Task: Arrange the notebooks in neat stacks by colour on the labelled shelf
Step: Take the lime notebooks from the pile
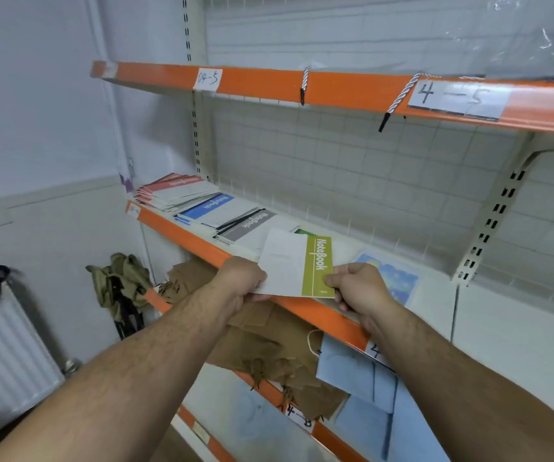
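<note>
Both hands hold a green-banded white notebook (297,265) just above the front edge of the middle shelf (182,233). My left hand (242,281) grips its left corner and my right hand (359,286) pinches the green band. Along the shelf to the left lie a red stack (175,191), a blue stack (212,208) and a grey stack (249,225). A bit of another green notebook (304,232) peeks out behind the held one. A blue picture-cover book (392,275) lies flat to the right of my right hand.
The upper shelf (335,86) carries handwritten labels and two hanging cords. Brown paper bags (269,348) and pale blue bags (355,371) fill the lower shelf. An olive cloth bag (119,281) hangs at the left, beside a white radiator (2,355).
</note>
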A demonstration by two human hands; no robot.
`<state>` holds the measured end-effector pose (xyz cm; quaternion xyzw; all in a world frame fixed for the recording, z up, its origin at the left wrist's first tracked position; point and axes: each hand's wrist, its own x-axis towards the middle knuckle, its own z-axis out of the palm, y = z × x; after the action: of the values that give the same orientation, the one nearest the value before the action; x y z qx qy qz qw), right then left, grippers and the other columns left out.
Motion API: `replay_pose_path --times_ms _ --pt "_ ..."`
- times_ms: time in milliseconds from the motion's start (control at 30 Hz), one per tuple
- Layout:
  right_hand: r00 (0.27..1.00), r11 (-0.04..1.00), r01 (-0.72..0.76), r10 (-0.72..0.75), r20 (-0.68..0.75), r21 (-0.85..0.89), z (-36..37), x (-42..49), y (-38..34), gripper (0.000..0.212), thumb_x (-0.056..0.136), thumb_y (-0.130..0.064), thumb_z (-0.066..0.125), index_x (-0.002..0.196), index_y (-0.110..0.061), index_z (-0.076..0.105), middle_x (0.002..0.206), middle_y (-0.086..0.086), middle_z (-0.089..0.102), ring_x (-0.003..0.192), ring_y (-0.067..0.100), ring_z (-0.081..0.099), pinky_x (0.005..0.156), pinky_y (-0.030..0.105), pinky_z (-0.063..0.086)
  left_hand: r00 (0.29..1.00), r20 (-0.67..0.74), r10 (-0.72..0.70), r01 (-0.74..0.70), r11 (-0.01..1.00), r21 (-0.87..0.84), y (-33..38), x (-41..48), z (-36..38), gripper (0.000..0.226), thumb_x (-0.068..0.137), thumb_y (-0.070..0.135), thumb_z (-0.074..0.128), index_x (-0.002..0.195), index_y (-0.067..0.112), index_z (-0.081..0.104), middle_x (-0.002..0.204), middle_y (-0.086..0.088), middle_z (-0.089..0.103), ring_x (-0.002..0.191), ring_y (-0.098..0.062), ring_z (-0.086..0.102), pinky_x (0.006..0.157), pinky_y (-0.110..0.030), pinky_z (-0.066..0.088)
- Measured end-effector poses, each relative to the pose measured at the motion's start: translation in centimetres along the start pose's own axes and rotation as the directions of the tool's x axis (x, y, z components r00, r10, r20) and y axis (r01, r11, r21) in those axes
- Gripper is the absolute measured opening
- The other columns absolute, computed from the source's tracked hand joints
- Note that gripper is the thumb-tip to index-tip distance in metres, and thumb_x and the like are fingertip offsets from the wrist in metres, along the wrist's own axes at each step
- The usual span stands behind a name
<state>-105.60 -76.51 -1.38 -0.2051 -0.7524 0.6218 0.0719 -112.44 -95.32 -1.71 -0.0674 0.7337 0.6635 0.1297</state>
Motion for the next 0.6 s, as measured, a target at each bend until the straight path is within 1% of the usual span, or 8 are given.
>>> replay_pose_path --times_ms 100,167,200,300,367,433,500,600 --pt "1.000 1.000 0.006 -0.006 0.030 -0.004 2.9 1.0 -0.5 0.005 0.089 -0.002 0.066 0.091 0.003 0.068 0.048 0.009 0.051 0.037 0.017 0.039 0.042 0.026 0.032 0.999 -0.037 0.004 -0.004 1.000 -0.001 0.1 1.2 -3.0 0.025 0.087 -0.012 0.052 0.073 0.007 0.048 0.084 -0.019 0.055 0.070 -0.030 0.059 0.073 -0.044 0.048" --pt "0.999 1.000 0.019 -0.018 0.037 -0.007 5.2 2.0 -1.0 0.006 0.089 -0.002 0.066 0.091 0.003 0.068 0.047 0.009 0.051 0.039 0.019 0.039 0.044 0.027 0.032 0.999 -0.036 0.005 -0.006 1.000 -0.023 0.3 2.5 -4.8 0.022 0.090 -0.012 0.051 0.075 0.003 0.050 0.079 -0.019 0.057 0.062 -0.030 0.061 0.067 -0.041 0.051" --pt "0.999 1.000 0.027 -0.026 0.037 -0.010 6.4 2.5 -1.4 0.004 0.089 -0.001 0.066 0.089 0.003 0.067 0.047 0.009 0.051 0.040 0.020 0.039 0.044 0.028 0.032 0.999 -0.032 0.009 -0.009 1.000 -0.013 0.4 3.4 -5.8 0.021 0.090 -0.013 0.051 0.075 0.003 0.050 0.080 -0.019 0.058 0.062 -0.031 0.062 0.068 -0.042 0.052" --pt "0.999 0.999 0.043 -0.042 0.031 -0.006 10.0 4.2 -2.8 0.006 0.090 0.000 0.066 0.084 -0.001 0.065 0.051 0.009 0.052 0.041 0.019 0.040 0.043 0.028 0.033 1.000 -0.028 0.009 -0.009 1.000 0.000 1.5 6.2 -9.1 0.018 0.090 -0.012 0.052 0.078 0.001 0.052 0.088 -0.022 0.060 0.071 -0.034 0.063 0.083 -0.049 0.053" --pt "0.999 0.999 0.042 -0.042 0.026 -0.012 12.6 5.4 -3.5 0.004 0.090 -0.001 0.065 0.087 0.002 0.066 0.055 0.013 0.055 0.043 0.019 0.042 0.044 0.029 0.034 1.000 -0.013 -0.003 0.003 0.999 0.033 2.3 8.4 -11.3 0.015 0.091 -0.010 0.054 0.081 0.001 0.055 0.087 -0.019 0.064 0.075 -0.033 0.067 0.090 -0.053 0.055" --pt "0.999 0.999 0.044 -0.044 0.008 -0.024 15.3 6.9 -4.0 0.011 0.089 -0.002 0.067 0.093 0.007 0.066 0.060 0.016 0.057 0.045 0.020 0.044 0.044 0.029 0.036 1.000 0.006 -0.002 0.002 0.998 0.060 3.1 10.5 -13.4 0.016 0.091 -0.008 0.057 0.082 0.005 0.055 0.091 -0.016 0.065 0.080 -0.031 0.069 0.087 -0.053 0.058" --pt "0.999 0.999 0.039 -0.039 -0.010 -0.026 17.6 8.2 -4.3 0.015 0.089 -0.003 0.068 0.097 0.009 0.065 0.060 0.016 0.058 0.045 0.020 0.045 0.043 0.027 0.037 1.000 0.022 0.003 -0.004 0.999 0.042 3.5 12.4 -15.3 0.017 0.090 -0.009 0.058 0.084 0.006 0.054 0.092 -0.015 0.064 0.076 -0.027 0.067 0.082 -0.052 0.059" --pt "0.999 1.000 0.017 -0.017 -0.027 -0.003 19.8 9.1 -4.8 0.017 0.090 -0.005 0.068 0.099 0.009 0.066 0.061 0.015 0.059 0.043 0.018 0.045 0.041 0.026 0.038 0.998 0.059 -0.023 0.022 1.000 0.020 3.8 14.7 -17.0 0.013 0.092 -0.009 0.057 0.101 0.000 0.055 0.100 -0.017 0.061 0.072 -0.026 0.065 0.080 -0.051 0.059"
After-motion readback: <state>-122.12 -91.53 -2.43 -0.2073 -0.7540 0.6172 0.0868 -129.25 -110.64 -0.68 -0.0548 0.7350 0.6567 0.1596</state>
